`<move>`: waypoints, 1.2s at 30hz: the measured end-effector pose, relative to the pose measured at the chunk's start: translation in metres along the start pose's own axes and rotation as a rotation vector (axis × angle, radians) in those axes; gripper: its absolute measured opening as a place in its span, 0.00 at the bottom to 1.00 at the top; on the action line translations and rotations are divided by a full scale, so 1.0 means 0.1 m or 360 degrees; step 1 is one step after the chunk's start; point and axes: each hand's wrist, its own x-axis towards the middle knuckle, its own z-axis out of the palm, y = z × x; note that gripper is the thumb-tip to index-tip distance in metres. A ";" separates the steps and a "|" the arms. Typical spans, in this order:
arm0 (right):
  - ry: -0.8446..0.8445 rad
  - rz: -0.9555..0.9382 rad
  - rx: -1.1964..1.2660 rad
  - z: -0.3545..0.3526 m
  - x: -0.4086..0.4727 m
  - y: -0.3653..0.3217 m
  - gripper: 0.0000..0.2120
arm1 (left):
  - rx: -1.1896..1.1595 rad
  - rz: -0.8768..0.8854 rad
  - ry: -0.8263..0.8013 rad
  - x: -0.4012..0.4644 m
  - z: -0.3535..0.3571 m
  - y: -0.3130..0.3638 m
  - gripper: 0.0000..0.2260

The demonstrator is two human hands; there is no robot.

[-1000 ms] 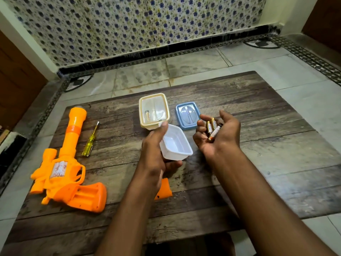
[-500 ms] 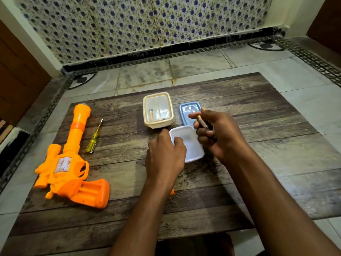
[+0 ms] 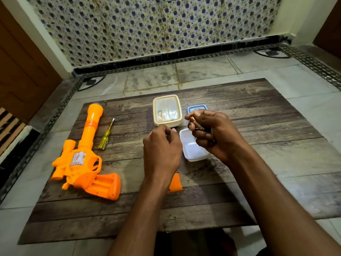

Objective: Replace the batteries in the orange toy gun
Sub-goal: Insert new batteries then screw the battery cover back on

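Observation:
The orange toy gun (image 3: 86, 159) lies on its side at the left of the wooden board (image 3: 258, 126), its grip's battery bay uncovered. The orange battery cover (image 3: 175, 183) lies partly hidden under my left wrist. My right hand (image 3: 214, 135) grips batteries (image 3: 197, 123) above the small white tub (image 3: 193, 150), one battery sticking out between thumb and fingers. My left hand (image 3: 162, 146) hovers just left of the tub, fingers loosely curled and holding nothing.
A yellow-handled screwdriver (image 3: 107, 135) lies right of the gun's barrel. A cream lidded box (image 3: 167, 110) stands at the board's middle back, with a blue lid (image 3: 196, 109) beside it, partly behind my right hand. Tiled floor surrounds the board.
My left hand set the white tub down on the board and let go. My right hand turned palm-down and closed round the batteries, moving over the tub.

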 end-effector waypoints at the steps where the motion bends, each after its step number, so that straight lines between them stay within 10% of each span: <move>1: -0.0009 0.0012 0.0016 0.04 -0.01 0.02 0.11 | -0.0020 0.0013 0.0007 -0.02 -0.05 -0.02 0.09; 17: -0.0186 0.0237 -0.0254 0.97 -0.30 0.58 0.09 | 0.0434 -0.0548 0.0577 -0.37 -1.09 -0.76 0.15; 26: -0.0195 0.0200 -0.0487 1.08 -0.27 0.75 0.09 | 0.0057 -0.0984 0.0546 -0.19 -1.14 -1.11 0.37; 36: -0.0124 -0.0139 -0.1086 1.17 -0.15 0.94 0.04 | -0.0228 -0.1095 0.0674 -0.10 -1.16 -1.16 0.40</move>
